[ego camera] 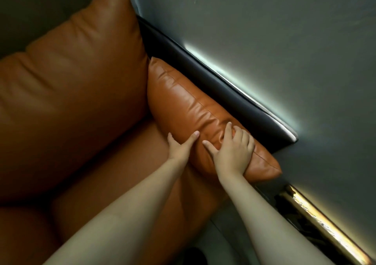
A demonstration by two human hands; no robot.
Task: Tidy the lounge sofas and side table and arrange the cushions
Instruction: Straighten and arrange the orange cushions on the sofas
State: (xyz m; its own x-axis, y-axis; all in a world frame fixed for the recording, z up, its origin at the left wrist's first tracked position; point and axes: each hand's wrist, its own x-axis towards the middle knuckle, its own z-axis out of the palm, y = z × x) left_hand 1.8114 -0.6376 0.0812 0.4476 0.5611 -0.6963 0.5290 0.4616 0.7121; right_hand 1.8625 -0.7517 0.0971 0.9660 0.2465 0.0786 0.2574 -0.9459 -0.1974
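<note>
Right now I have both hands on the orange leather cushion [183, 106], which stands on its long edge at the end of the sofa seat [132, 169], leaning against the dark armrest [205, 71] with one corner tucked beside the big back cushion [71, 77].

My right hand [234, 152] is clenched into it. The fingers [228, 128] curl over the top seam and the thumb digs in from the front, so a fold of leather bunches up between them. My left hand [181, 148] sits on the front face just beside it, thumb laid fairly straight across the leather. Its other fingers run down out of sight, so I cannot tell whether it grips or only presses.

The deep dent under my right hand makes me think the filling is soft and the whole thing light. The cover looks glossy, and I would expect it to be slick, sliding under a flat palm rather than following it. A pinch in the middle will probably just pull up loose skin. I would rather hold it at the two ends or corners, where the seams give something firmer, and plump it from there.
</note>
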